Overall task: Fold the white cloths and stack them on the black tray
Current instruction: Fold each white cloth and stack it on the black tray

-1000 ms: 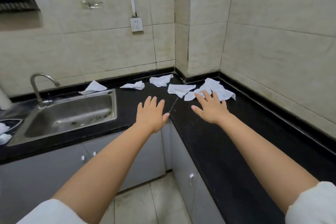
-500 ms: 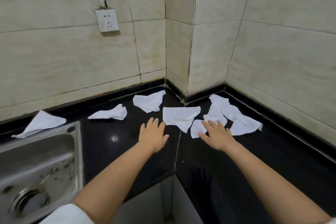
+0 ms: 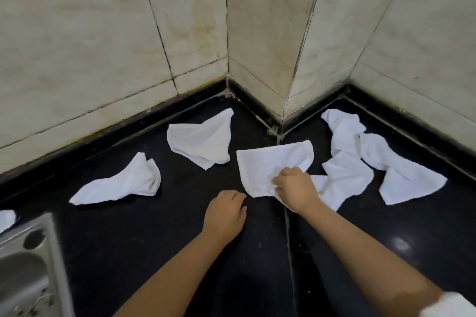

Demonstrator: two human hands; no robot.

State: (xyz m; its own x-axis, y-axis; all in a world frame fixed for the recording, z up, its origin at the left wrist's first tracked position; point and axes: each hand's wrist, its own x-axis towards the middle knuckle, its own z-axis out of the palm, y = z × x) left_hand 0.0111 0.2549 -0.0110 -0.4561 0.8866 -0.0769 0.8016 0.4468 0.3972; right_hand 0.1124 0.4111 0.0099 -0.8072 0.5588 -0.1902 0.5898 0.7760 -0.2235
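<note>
My right hand pinches the middle cloth's near edge, fingertips hidden in its folds; my left hand, beside it, curls loosely on the black counter, holding nothing.

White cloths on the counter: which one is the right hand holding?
The middle cloth, just in front of the wall corner. The right hand pinches its near edge; the other cloths lie untouched, and the left hand holds nothing.
</note>
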